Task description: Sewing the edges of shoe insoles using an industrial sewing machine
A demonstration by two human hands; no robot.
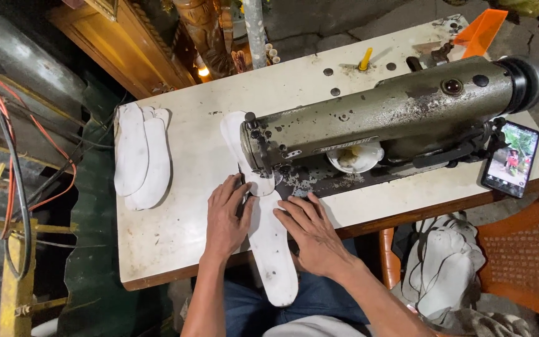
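My left hand [226,215] lies flat on the left edge of a long white sole-shaped piece [276,256], fingers spread toward the needle. My right hand [310,228] presses on the same piece from the right, fingertips near the needle plate. The white piece runs under the head of an old olive-green sewing machine [382,115] and hangs over the table's front edge. Another white piece [232,134] sticks out behind the machine head. Neither hand grips anything; both rest on the material.
A stack of white sole-shaped pieces [141,156] lies at the left of the worn white table [176,231]. A phone with a lit screen [511,159] sits at the right edge. An orange chair [525,262] holds more white pieces [444,274]. Cables hang at left.
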